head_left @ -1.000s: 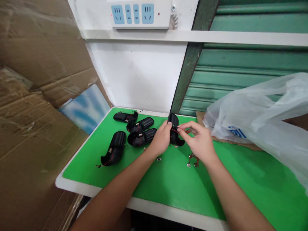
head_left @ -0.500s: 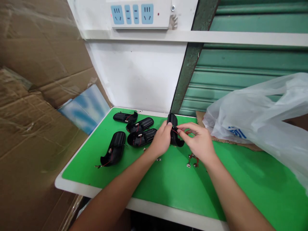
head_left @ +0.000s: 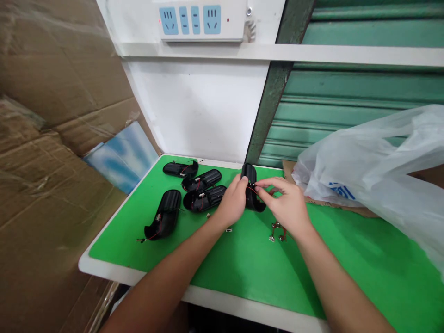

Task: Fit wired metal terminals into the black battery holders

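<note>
A curved black plastic shell [head_left: 249,172] stands near the back edge of the table, with my left hand [head_left: 233,201] closed around its left side, thumb on top. From the right, my right hand [head_left: 286,201] reaches in with thumb and forefinger pinched at the shell's middle. A thin red wire [head_left: 252,189] runs across the shell to these fingertips; its tip is too small to make out. Below my right hand lie several small metal parts joined by reddish wires [head_left: 277,226]. A tiny switch-like piece [head_left: 228,230] rests on the green mat beside my left forearm.
Several similar black shells with wires, one being the nearest shell [head_left: 165,208], lie left on the green mat [head_left: 236,273]. A translucent plastic bag [head_left: 347,162] sits on cardboard at right. Cardboard [head_left: 62,194] walls the left side. A socket strip [head_left: 190,21] hangs above.
My right hand's fingertips have shifted very slightly at the shell. My left hand and the shell stay almost where they were.
</note>
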### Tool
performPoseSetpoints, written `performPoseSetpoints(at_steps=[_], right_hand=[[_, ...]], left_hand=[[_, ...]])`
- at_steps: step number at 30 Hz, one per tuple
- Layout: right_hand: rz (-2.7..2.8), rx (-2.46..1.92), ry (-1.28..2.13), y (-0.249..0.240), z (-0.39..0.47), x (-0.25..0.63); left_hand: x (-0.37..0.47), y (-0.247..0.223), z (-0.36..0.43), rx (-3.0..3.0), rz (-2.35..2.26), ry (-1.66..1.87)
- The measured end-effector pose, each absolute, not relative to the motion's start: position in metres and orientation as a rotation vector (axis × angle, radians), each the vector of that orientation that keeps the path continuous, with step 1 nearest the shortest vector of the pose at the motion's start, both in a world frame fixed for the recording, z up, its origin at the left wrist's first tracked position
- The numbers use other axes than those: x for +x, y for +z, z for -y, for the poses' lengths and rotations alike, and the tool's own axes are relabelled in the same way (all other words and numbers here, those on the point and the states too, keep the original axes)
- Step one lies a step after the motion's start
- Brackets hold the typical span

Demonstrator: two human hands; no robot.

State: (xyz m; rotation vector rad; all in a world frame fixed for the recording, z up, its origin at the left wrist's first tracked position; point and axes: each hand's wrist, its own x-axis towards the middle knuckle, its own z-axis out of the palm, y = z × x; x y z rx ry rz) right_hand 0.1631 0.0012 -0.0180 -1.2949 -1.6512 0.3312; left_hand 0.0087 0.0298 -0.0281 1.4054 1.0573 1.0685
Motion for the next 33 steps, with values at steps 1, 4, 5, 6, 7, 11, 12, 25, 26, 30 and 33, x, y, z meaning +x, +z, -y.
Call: performPoseSetpoints(at_steps=[1, 4, 5, 6, 7, 11, 12, 25, 26, 30, 33], right_hand=[[1.657, -1.302, 0.322, -0.018, -0.001, 0.163], [1.654, -1.328, 0.306, -0.018, -0.001, 0.163], [1.652, -1.333, 0.304, -0.019, -0.002, 0.163], [1.653, -1.334, 0.305, -0.019, -0.002, 0.163], [1.656, -1.334, 0.307, -0.020, -0.002, 0.163], [1.679, -1.335, 0.295, -0.020, -0.002, 0.163], [1.692, -1.334, 0.277, -0.020, -0.002, 0.163], [1.981, -1.295, 0.122, -0.015, 0.000, 0.164], [1.997, -1.291, 0.120, -0.015, 0.001, 0.165], [2.034, -1.294, 0.140, -0.015, 0.001, 0.167], [2.047, -1.307, 0.150, -0.015, 0.001, 0.167]], left_hand=[[0.009, -0.028, -0.029, 1.417, -1.063, 1.066], [0.009, -0.028, -0.028, 1.443, -1.069, 1.062], [0.009, -0.028, -0.028, 1.447, -1.067, 1.061], [0.009, -0.028, -0.028, 1.449, -1.063, 1.061], [0.009, -0.027, -0.028, 1.450, -1.061, 1.061], [0.008, -0.025, -0.027, 1.445, -1.076, 1.047], [0.008, -0.024, -0.027, 1.447, -1.080, 1.045], [0.004, -0.018, -0.016, 1.667, -1.094, 1.076], [0.004, -0.018, -0.016, 1.699, -1.084, 1.080], [0.004, -0.018, -0.015, 1.796, -1.060, 1.082], [0.003, -0.019, -0.016, 1.827, -1.056, 1.081]])
